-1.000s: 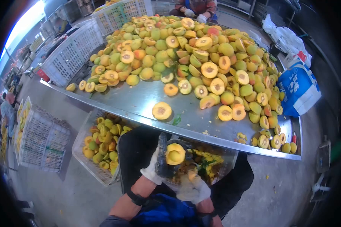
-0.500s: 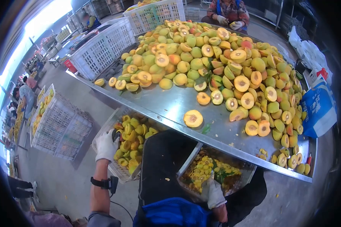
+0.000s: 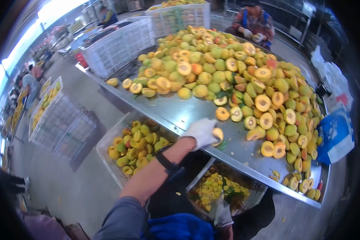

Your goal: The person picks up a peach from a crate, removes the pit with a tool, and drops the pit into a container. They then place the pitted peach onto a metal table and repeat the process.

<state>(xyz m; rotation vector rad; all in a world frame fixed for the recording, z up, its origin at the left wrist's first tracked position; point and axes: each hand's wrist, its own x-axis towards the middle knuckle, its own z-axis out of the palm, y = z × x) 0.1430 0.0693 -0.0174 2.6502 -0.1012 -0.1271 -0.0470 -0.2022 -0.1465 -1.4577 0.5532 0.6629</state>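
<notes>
My left hand [image 3: 202, 133], in a white glove, reaches over the front edge of the metal table [image 3: 168, 110]. Its fingers close around a cut peach half [image 3: 217, 137], whose yellow flesh shows at the fingertips. Lower down, my right hand [image 3: 221, 212], also gloved, is over a metal bin [image 3: 261, 193] of yellow fruit scraps [image 3: 212, 186] and green leaves; its fingers are blurred and I cannot tell what they hold. Beneath my left forearm stands a white crate [image 3: 108, 164] of peach halves [image 3: 138, 146].
A large heap of halved peaches [image 3: 228, 68] covers much of the table. White crates [image 3: 120, 48] stand at its back left, and a blue-and-white package [image 3: 336, 134] at its right end. Opposite, a person [image 3: 255, 26] handles fruit. More stacked crates [image 3: 64, 124] are on the floor to the left.
My left hand has moved from the peach crate up and right to the table, closing on the large peach half near the edge. My right hand stays over the scrap bin. The view has shifted slightly.
</notes>
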